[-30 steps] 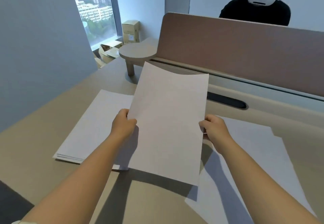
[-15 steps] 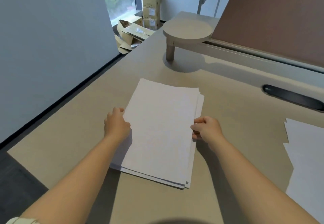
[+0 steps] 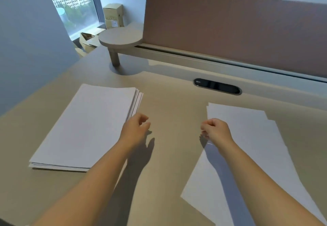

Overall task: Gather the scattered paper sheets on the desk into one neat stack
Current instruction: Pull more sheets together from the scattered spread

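Note:
A stack of white sheets [image 3: 88, 128] lies on the left of the beige desk [image 3: 173, 112], its right edges slightly fanned. Loose white sheets [image 3: 247, 146] lie overlapped and askew on the right. My left hand [image 3: 136, 130] hovers just off the stack's right edge, fingers loosely curled and holding nothing. My right hand [image 3: 215, 130] is at the left edge of the loose sheets, its curled fingers pinching the edge of the top sheet. My right forearm covers part of those sheets.
A round raised shelf on a post [image 3: 120, 38] stands at the back left. A brown divider panel [image 3: 230, 31] runs along the back, with a dark cable slot [image 3: 217, 86] before it. A person sits behind the divider. Cardboard boxes [image 3: 113, 15] sit by the window.
Both hands have let go of the sheet laid on the left stack. They have moved right, the right hand to the edge of the loose sheets. The view has swung right.

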The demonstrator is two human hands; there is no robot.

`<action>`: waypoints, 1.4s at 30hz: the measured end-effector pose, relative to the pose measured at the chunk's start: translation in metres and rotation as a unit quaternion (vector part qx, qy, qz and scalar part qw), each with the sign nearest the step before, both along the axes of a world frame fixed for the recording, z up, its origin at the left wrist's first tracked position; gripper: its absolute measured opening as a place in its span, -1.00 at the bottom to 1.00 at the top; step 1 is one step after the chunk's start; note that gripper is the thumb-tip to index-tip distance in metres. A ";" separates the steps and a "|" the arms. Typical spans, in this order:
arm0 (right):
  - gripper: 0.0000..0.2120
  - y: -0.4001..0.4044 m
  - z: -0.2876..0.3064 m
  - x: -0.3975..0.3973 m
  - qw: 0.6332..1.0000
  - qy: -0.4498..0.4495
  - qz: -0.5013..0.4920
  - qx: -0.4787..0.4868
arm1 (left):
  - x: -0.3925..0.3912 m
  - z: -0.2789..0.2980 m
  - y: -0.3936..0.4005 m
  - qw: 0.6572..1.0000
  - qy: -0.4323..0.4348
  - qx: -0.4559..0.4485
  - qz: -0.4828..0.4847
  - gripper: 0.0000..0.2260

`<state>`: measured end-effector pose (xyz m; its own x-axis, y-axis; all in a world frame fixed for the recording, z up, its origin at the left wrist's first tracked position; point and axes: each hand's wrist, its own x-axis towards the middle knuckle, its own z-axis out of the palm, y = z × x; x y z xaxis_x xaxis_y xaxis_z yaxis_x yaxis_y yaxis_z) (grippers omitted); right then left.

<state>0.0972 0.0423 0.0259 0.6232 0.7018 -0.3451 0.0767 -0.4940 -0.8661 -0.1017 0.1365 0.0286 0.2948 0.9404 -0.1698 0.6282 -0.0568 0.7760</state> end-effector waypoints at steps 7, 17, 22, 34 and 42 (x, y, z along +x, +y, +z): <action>-0.61 -0.124 -0.014 0.104 0.989 -0.087 -0.084 -0.081 | 0.093 -0.024 -0.086 0.997 0.031 -0.060 -0.045 -0.62; -0.48 -0.149 -0.035 0.148 0.964 -0.160 -0.103 -0.186 | 0.163 -0.045 -0.097 0.991 0.111 -0.031 -0.066 -0.63; -0.52 -0.124 -0.035 0.156 0.974 -0.106 -0.116 -0.165 | 0.187 -0.055 -0.080 0.985 0.116 -0.050 -0.118 -0.50; -0.87 -0.141 -0.037 0.170 0.964 -0.100 -0.069 -0.236 | 0.181 -0.047 -0.091 0.982 0.171 -0.080 -0.032 -0.72; -0.63 -0.163 -0.046 0.152 0.980 0.064 -0.117 -0.147 | 0.177 -0.037 -0.138 0.975 0.113 -0.191 0.017 -0.45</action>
<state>0.2496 -0.1207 -0.0197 0.6931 0.4038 -0.5971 -0.1684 -0.7148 -0.6788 0.0751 -0.0012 -0.0080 0.1786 0.8039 -0.5673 0.7825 0.2335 0.5772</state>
